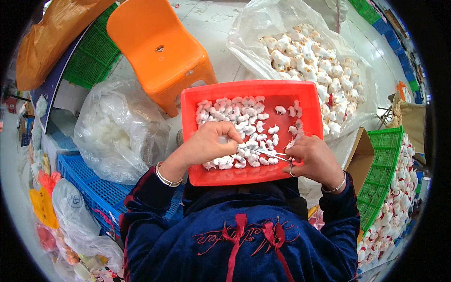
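A red plastic tray (pixel 252 178) lies across my lap, holding many small white curved fabric pieces (pixel 240 116). My left hand (pixel 217 141) is closed over the tray, pinching one small white piece (pixel 241 146) between thumb and fingers. In my right hand (pixel 314 159) are slim silver forceps (pixel 265 151) with ring handles, a ring (pixel 292 170) showing by the fingers. Their tips point left and meet the white piece at my left fingertips. Whether the tips are inside the piece or only touching it I cannot tell.
Beyond the tray stands an orange plastic chair (pixel 159 51). A clear bag of white stuffed shapes (pixel 305 56) is at the far right, and a bag of white fluff (pixel 110 136) at the left. Blue (pixel 89 174) and green (pixel 383 174) crates flank me, beside a cardboard box (pixel 361 157).
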Demonstrator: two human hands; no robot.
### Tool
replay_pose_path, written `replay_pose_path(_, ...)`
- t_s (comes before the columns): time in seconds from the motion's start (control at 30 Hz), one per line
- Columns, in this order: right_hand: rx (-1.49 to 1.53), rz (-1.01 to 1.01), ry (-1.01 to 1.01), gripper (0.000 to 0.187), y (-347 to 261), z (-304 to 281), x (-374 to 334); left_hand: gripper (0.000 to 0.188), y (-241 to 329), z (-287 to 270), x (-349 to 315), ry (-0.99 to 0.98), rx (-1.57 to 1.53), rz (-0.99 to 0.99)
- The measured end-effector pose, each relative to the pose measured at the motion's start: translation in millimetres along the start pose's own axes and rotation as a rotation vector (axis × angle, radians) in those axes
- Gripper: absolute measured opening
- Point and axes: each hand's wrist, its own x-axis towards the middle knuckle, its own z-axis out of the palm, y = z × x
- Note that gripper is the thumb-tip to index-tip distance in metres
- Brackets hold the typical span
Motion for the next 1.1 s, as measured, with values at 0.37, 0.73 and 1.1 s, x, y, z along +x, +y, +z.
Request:
replay_pose_path(0.37,-0.412,-0.047,0.136,0.029,-14.7,-9.1,1.8,0.044,-14.0,-3.4,10.9,0.001,0.015,-0.337)
replay_pose_path(0.73,-0.457,-0.011,0.189,0.032,-13.7,-3.3,1.4,0.036,-10.2,-2.8,12.1,0.046,-0.051,-0.366)
replay_pose_path(1.1,-0.519,-0.037,0.213,0.022,-15.2,-1.3,3.5,0.030,3.0,8.0,15.7,0.062,-0.050,-0.458)
